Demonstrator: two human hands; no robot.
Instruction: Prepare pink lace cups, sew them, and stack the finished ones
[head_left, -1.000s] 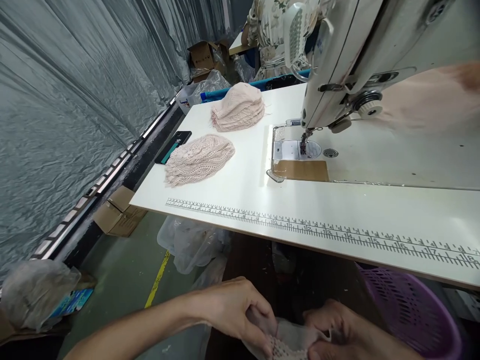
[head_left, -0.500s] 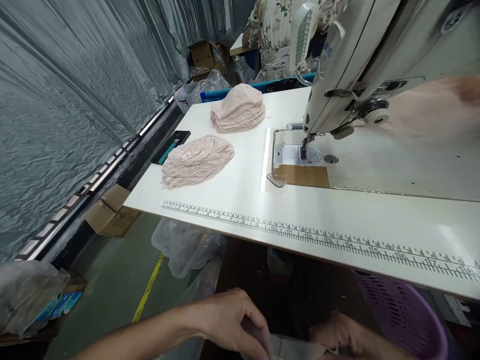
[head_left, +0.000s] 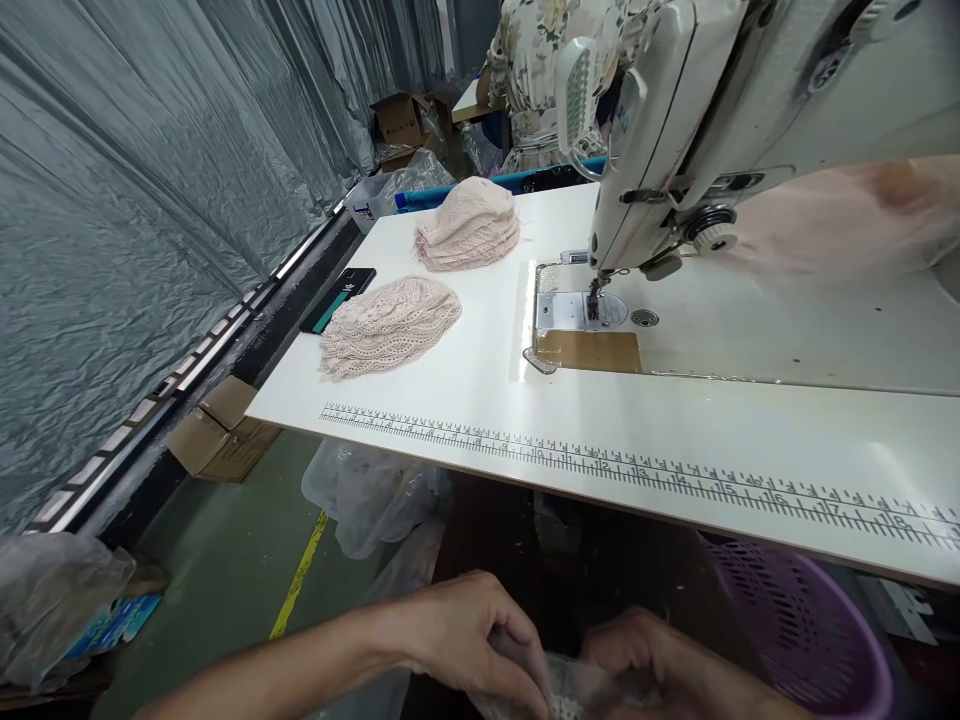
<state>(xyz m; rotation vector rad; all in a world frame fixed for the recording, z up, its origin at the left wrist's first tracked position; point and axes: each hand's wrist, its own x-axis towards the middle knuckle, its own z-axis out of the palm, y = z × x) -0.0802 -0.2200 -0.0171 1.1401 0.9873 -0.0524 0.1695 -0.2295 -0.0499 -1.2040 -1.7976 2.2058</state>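
Below the table's front edge, my left hand (head_left: 469,635) and my right hand (head_left: 652,660) pinch a small pale lace fabric piece (head_left: 577,695) between them, low in the view and partly cut off. On the white sewing table (head_left: 675,420) lie two stacks of pink lace pieces: a nearer stack (head_left: 386,325) and a farther stack (head_left: 471,225). The sewing machine (head_left: 712,120) stands at the right, its needle (head_left: 594,300) over the metal plate.
A printed ruler (head_left: 637,470) runs along the table's front. A dark phone (head_left: 337,298) lies beside the nearer stack. A purple basket (head_left: 810,630) sits under the table at right. Cardboard boxes (head_left: 221,435) and plastic bags (head_left: 367,490) are on the floor. A person in a floral garment (head_left: 540,60) is beyond the table.
My hands stay low under the table edge, shifting the fabric piece slightly between them. The view has drifted a little; nothing on the table moved.
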